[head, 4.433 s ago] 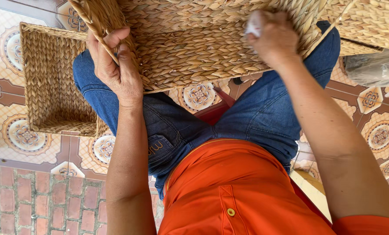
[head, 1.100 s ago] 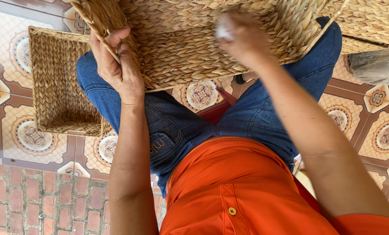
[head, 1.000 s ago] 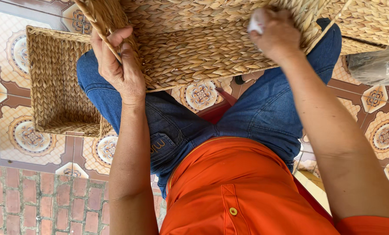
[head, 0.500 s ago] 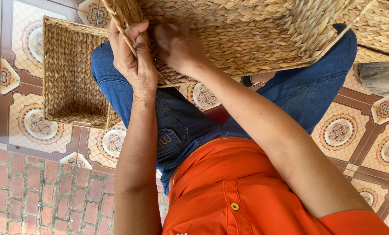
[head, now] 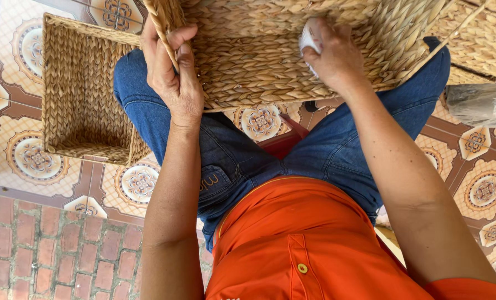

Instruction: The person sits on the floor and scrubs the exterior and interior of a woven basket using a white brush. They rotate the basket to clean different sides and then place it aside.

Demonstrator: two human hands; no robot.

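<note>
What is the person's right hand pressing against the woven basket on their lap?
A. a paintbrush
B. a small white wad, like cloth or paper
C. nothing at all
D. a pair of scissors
B: the right hand holds a small white wad against the side of the woven basket.

free: tiled floor [head: 14, 105] | blocked: small basket [head: 81, 94], bag [head: 481, 103]

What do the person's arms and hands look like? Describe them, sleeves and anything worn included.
Both forearms are bare from elbow to wrist, with no sleeve on them. The left hand and right hand wear no gloves, rings, watch or bracelets that show. The fingernails are short and unpainted. Only an orange buttoned shirt and blue jeans are worn.
</note>
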